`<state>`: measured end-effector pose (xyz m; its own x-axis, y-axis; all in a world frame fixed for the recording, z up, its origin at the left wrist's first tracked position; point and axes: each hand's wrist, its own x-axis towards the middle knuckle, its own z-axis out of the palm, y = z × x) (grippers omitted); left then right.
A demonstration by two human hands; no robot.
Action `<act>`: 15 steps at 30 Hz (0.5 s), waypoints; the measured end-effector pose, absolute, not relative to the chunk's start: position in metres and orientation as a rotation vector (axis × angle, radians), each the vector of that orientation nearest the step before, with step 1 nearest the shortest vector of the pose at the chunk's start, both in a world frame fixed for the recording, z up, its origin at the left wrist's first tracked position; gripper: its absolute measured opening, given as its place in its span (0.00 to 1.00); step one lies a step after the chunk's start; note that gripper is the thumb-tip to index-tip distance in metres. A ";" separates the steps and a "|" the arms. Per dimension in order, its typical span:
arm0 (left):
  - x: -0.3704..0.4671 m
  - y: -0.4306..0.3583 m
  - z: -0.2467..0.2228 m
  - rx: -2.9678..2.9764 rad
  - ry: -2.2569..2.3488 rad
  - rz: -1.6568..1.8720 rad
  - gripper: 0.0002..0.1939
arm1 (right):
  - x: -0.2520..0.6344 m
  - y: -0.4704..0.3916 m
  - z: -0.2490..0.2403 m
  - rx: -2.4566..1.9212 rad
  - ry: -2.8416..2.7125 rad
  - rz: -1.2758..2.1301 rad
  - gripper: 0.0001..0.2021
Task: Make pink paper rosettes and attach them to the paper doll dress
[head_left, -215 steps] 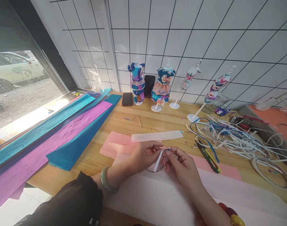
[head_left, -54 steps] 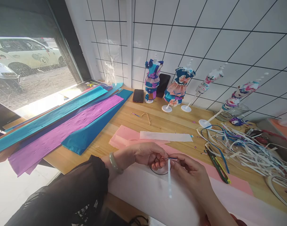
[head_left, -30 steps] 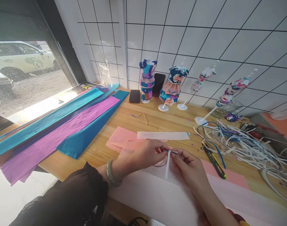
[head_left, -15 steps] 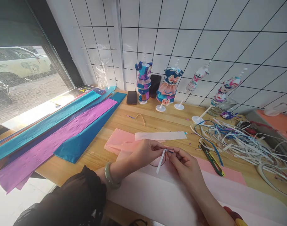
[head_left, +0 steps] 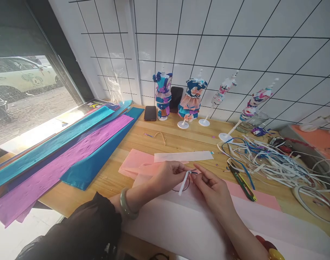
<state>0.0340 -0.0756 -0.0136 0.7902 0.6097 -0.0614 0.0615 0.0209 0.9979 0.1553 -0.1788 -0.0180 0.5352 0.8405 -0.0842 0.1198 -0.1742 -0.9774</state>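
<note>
My left hand (head_left: 169, 176), with a pale green bangle at its wrist, pinches a thin white strip (head_left: 184, 183) near its upper end. Close on the right, the thumb and fingers of my right hand (head_left: 210, 183) are pinched at a small folded piece with dark and pink edges (head_left: 194, 171). The strip hangs down over a thin dark ring, partly hidden by my fingers. Under both hands lie pale pink sheets (head_left: 176, 220). A white paper band (head_left: 183, 156) lies just beyond them, over a folded coral sheet (head_left: 132, 162).
Small dressed mannequins (head_left: 192, 103) stand by the tiled wall, near two phones (head_left: 150, 113). Tangled strips (head_left: 273, 162) and a green cutter (head_left: 242, 182) lie at right. Long blue and purple sheets (head_left: 100, 139) cover the left side.
The fingertips of my right hand have shifted slightly, and more of the small folded piece shows between the hands. The view has moved a little; my left hand keeps its pinch.
</note>
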 end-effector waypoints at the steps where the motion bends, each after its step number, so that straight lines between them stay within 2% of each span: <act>1: 0.034 -0.076 -0.013 1.502 0.557 0.470 0.11 | 0.156 -0.179 -0.018 -1.636 -0.817 0.807 0.25; 8: 0.031 -0.073 -0.007 1.326 0.524 0.344 0.09 | 0.157 -0.179 -0.016 -1.601 -0.856 0.871 0.15; 15: 0.029 -0.071 -0.004 1.322 0.462 0.275 0.08 | 0.154 -0.179 -0.007 -1.613 -0.927 0.842 0.14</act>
